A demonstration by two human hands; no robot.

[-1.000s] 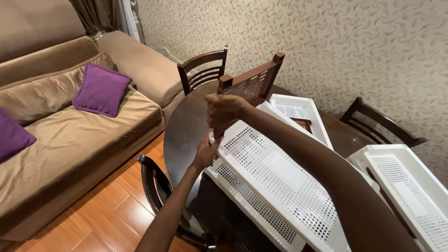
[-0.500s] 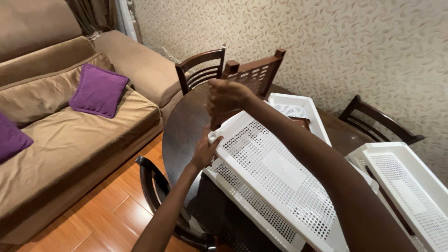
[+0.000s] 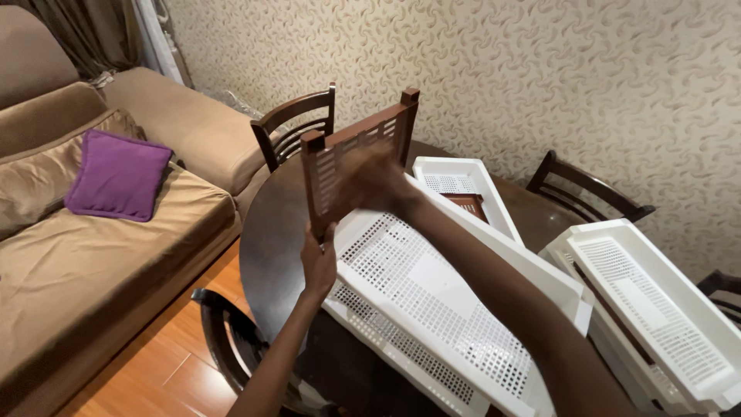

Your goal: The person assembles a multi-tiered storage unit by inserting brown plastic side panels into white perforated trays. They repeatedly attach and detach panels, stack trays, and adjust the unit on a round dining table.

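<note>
A: Where's everything sitting?

B: Big stuff first. Round dark counter (image 3: 270,255), couch off to my left, chairs around it. White perforated tray (image 3: 432,301) lies tilted across the counter's near side, w/ two more white trays beyond it and at far right. The brown slatted end panel (image 3: 351,166) stands upright at the tray's left end, and that's what I've got.

A: How's your grip?

B: Right hand (image 3: 378,185) is wrapped over the panel's lower middle, fingers closed on it. Left hand (image 3: 318,266) comes from below, closed on the panel's bottom corner where it meets the tray.

A: How'll it handle?

B: Light, stiff plastic, I'd judge; slats could snap if twisted. Best held by the solid posts, not the slats.

A: Room?

B: Open air above and left. A chair back sits just behind, a tray close on the right.
</note>
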